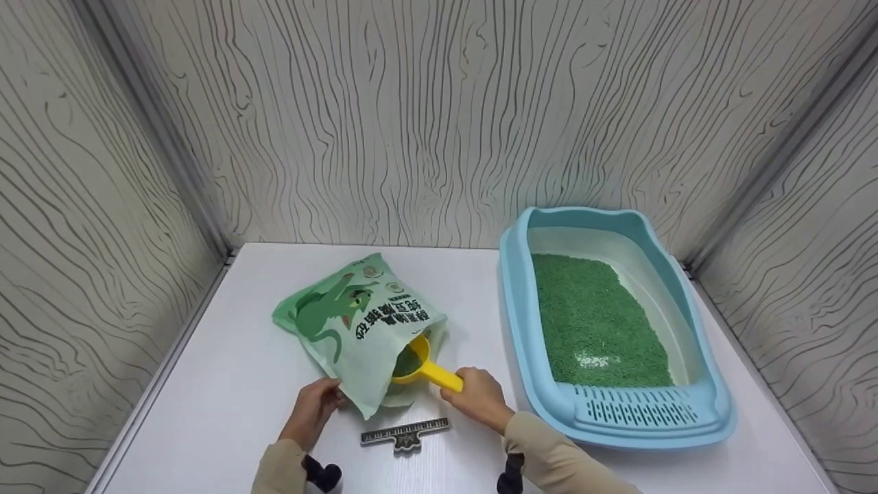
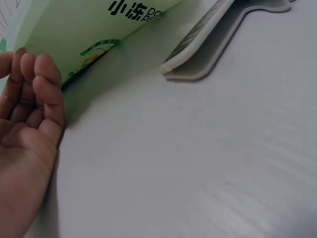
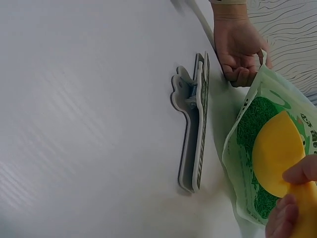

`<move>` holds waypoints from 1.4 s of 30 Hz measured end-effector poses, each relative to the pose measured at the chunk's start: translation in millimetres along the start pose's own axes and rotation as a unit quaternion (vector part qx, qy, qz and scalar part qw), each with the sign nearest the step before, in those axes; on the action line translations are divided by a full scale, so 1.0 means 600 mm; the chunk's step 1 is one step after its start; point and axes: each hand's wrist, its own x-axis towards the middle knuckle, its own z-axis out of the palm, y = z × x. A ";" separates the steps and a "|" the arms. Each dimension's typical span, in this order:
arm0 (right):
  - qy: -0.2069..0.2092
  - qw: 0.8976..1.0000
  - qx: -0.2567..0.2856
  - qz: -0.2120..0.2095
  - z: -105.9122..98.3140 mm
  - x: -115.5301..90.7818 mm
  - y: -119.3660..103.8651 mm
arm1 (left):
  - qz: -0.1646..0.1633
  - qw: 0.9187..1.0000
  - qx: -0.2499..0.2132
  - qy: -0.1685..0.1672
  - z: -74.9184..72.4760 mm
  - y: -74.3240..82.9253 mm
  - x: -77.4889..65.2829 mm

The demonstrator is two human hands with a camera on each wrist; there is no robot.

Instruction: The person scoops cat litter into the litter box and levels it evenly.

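Observation:
A pale green cat litter bag (image 1: pixel 384 350) with a cat printed on it lies on the table, its open mouth facing me. My left hand (image 1: pixel 312 410) pinches the near left edge of that mouth between thumb and finger; the other fingers curl in below, seen in the right wrist view. My right hand (image 1: pixel 481 399) grips the handle of a yellow scoop (image 3: pixel 277 148), whose bowl sits inside the mouth against green pellets (image 3: pixel 255 121). Some green pellets show in the bowl in the head view, though the bag partly hides it.
At the right stands a light blue litter box (image 1: pixel 519 329) with green litter (image 1: pixel 597 322) inside and a slotted front step. A wide bag clip (image 1: pixel 406 433) lies just in front of the bag. Patterned walls (image 1: pixel 343 137) enclose the white table's back and sides.

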 end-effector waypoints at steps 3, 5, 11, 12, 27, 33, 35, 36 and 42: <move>0.001 1.000 -0.003 -0.001 -0.003 0.000 0.000 | 0.001 1.000 0.003 -0.001 -0.001 0.000 0.000; 0.003 1.000 -0.006 -0.003 -0.005 0.000 0.000 | 0.002 1.000 0.005 -0.003 0.000 0.000 0.000; 0.000 1.000 -0.006 -0.003 -0.012 -0.003 -0.001 | -0.006 1.000 0.013 0.003 0.000 0.001 0.003; -0.004 1.000 -0.003 0.001 -0.013 -0.003 -0.001 | -0.009 1.000 0.015 0.006 0.000 0.001 0.003; -0.040 0.999 0.004 0.021 -0.035 -0.019 0.003 | -0.020 0.999 0.022 0.014 0.000 0.001 0.006; -0.040 0.999 -0.003 0.005 -0.040 -0.023 0.010 | -0.018 0.999 0.029 0.011 -0.001 0.000 0.004; -0.044 0.999 0.000 0.009 -0.041 -0.024 0.012 | -0.019 0.999 0.031 0.010 -0.001 0.000 0.004; -0.046 0.999 0.001 0.011 -0.042 -0.024 0.013 | -0.020 0.999 0.030 0.011 -0.001 0.000 0.004; -0.040 0.999 -0.001 0.014 -0.050 -0.028 0.018 | -0.020 0.999 0.029 0.014 -0.001 0.000 0.005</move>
